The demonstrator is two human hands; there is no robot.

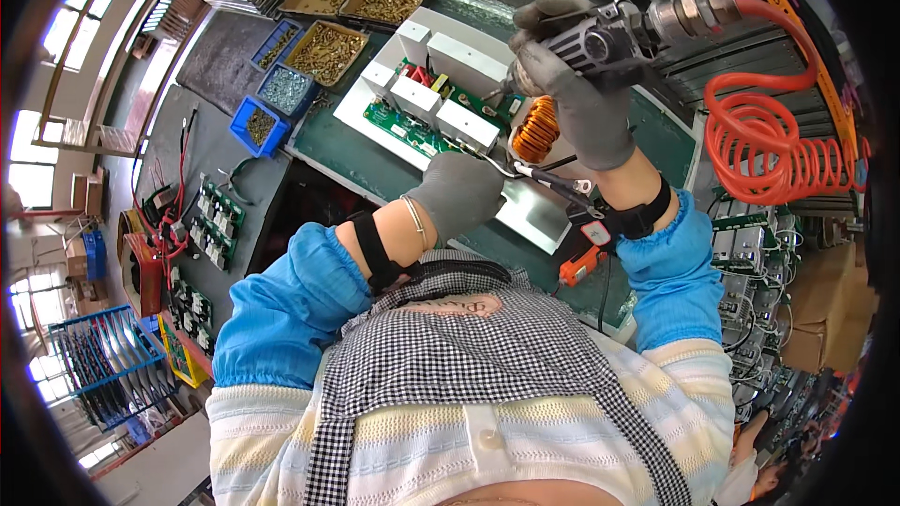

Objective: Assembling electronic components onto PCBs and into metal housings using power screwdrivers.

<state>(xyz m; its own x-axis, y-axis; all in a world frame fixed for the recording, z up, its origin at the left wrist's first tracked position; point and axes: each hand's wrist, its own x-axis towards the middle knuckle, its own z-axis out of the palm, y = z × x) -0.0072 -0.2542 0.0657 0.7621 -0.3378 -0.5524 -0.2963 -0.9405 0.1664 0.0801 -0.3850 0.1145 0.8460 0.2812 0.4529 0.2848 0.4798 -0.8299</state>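
Note:
My right hand point(592, 122), in a grey glove, wraps round a pneumatic screwdriver point(595, 42). The tool lies nearly level, its tip pointing left at a green circuit board point(412, 139) in a white metal housing point(352, 117). Just below the tool's tip is a copper-wound coil point(536, 131). My left hand point(457, 195), gloved in grey too, rests at the housing's near edge. Its fingers curl closed at a cable point(539, 172) with a white end; the fingertips are partly hidden. Pale blocks point(469, 124) stand on the board.
A coiled red air hose point(759, 145) hangs on the right, joined to the tool. Blue bins point(258, 126) and cardboard trays point(326, 52) of screws stand at the upper left. An orange-handled tool point(581, 265) lies near my right forearm. More circuit boards point(217, 220) are at the left.

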